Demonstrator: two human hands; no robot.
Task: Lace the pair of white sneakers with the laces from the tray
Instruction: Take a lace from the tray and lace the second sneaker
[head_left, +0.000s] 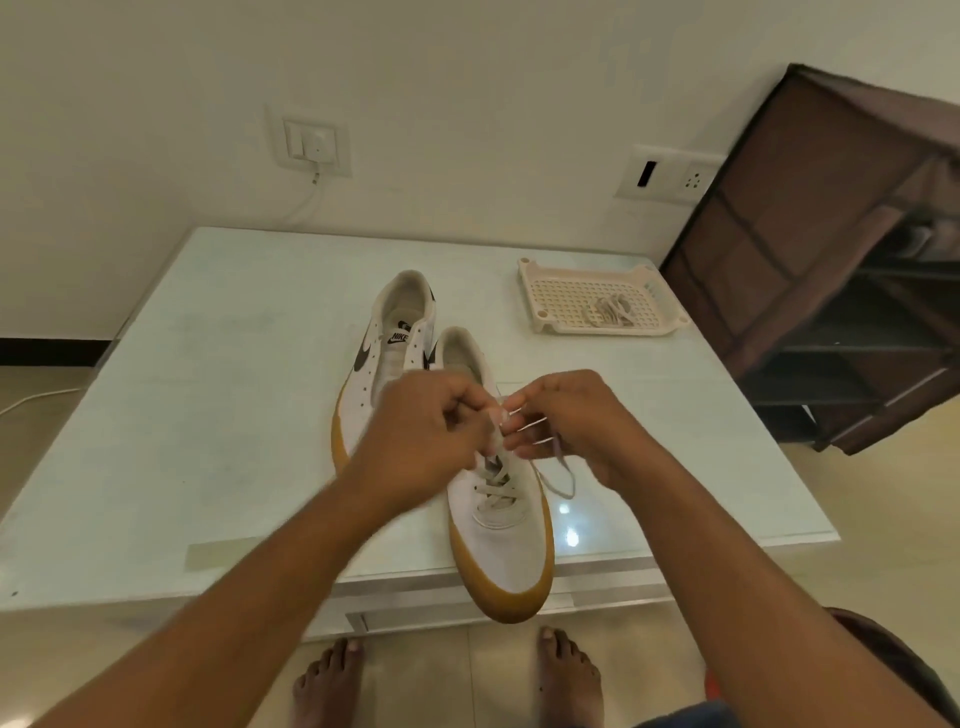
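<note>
View: head, looking down.
Near sneaker (498, 519): white upper, tan rubber sole. Long axis runs near to far, toe overhanging the surface (208, 415) edge. It lies directly under both hands.
Lace (563, 475): flat, off-white and limp. It crosses the lower eyelets, and a loop hangs to the right.
Left hand (431, 421): fingers curled, pinching the lace.
Right hand (576, 421): also pinching the lace, equally near.
Next eyelets: probably just beyond the fingertips.
Far sneaker (389, 343): unlaced, just beside on the left.
Tray (597, 299): perforated cream plastic, far right.
Spare lace (613, 310): bundled in the tray.
</note>
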